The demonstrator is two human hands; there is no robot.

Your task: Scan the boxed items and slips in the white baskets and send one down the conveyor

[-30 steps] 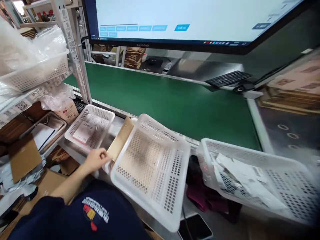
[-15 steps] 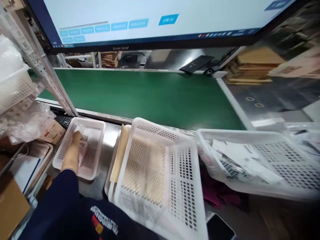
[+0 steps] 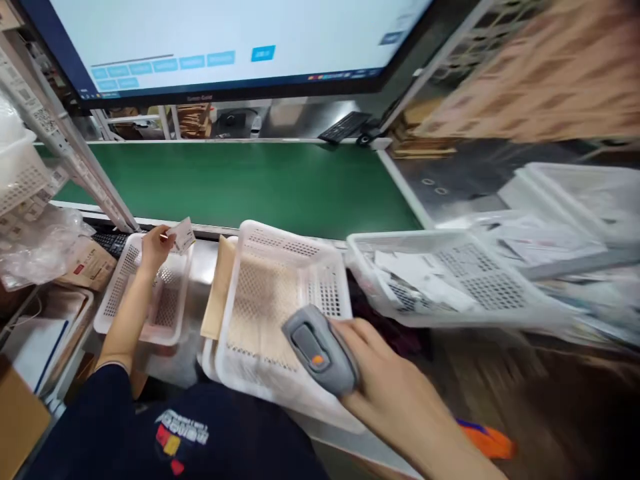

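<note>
The right side of the scene is smearing into blur, so the paper-filled white basket (image 3: 440, 280) and the brown cartons (image 3: 525, 73) behind it are hard to make out. The print on the small white card (image 3: 181, 235) is too small to read, and the large monitor (image 3: 225, 40) is cut off at the top edge.

The left hand (image 3: 154, 248) is pinching that thin, flat card between thumb and fingertips, holding it up over a small perforated white plastic tray (image 3: 145, 293) at the left of the steel bench. The right hand (image 3: 395, 393) is wrapping around the handle of a grey barcode scanner (image 3: 320, 350) (smooth moulded plastic, with an orange button on top); its head is pointing toward the left hand, above the near rim of a larger perforated white basket (image 3: 280, 313). A tan cardboard sheet (image 3: 216, 293) is leaning against that basket's left wall. Behind the baskets a matte green conveyor belt (image 3: 240, 183) is lying flat, with a dark keyboard (image 3: 345, 127) beyond it.
</note>
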